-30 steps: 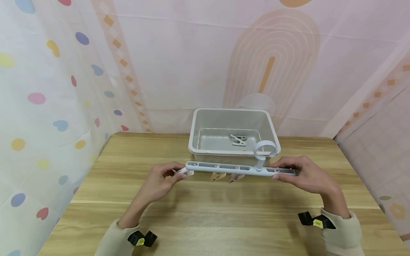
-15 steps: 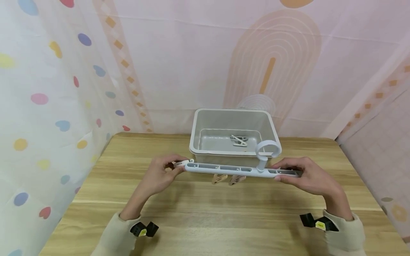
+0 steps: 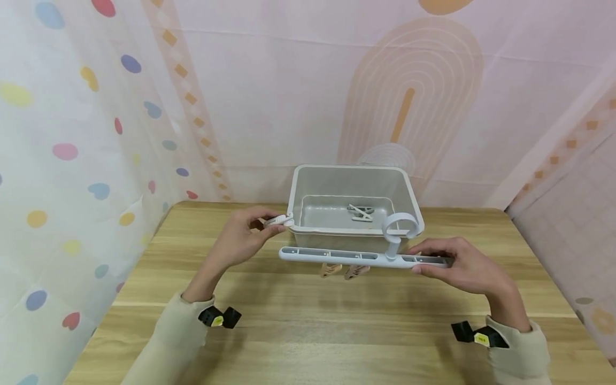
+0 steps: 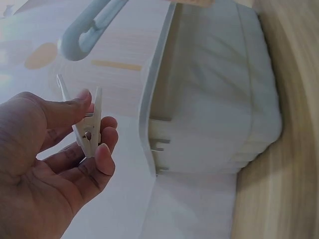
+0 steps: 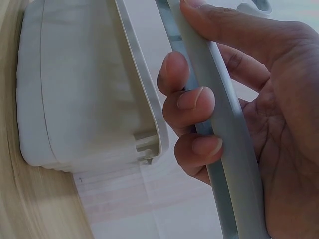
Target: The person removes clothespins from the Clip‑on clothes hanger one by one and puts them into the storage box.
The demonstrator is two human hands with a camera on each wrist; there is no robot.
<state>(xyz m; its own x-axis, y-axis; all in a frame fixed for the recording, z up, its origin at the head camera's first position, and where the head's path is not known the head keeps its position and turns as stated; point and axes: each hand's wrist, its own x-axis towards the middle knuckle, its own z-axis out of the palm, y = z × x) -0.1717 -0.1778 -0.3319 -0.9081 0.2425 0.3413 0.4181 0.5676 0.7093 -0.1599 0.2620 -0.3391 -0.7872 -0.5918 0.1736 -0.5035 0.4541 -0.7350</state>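
My left hand (image 3: 243, 235) pinches a white clothespin (image 4: 90, 124) beside the left front corner of the grey bin (image 3: 353, 231). In the left wrist view the pin's two prongs stand apart. My right hand (image 3: 459, 264) grips the right end of a pale blue hanger bar (image 3: 332, 255), held level in front of the bin; a curved hook (image 3: 392, 218) rises from it. Below the bar hang a tan clothespin (image 3: 330, 270) and a brownish clothespin (image 3: 356, 272). Fingers (image 5: 189, 107) wrap round the bar in the right wrist view.
A few clothespins (image 3: 361, 213), white and grey, lie on the bin's floor. The bin stands at the back of the wooden table (image 3: 308, 331), near a patterned cloth backdrop (image 3: 269, 107). A second cloth with coloured spots (image 3: 65, 151) hangs at the left.
My left hand has moved away from the bar's left end, forward to the bin's corner, with the white clothespin in it. The right hand and bar have hardly moved.
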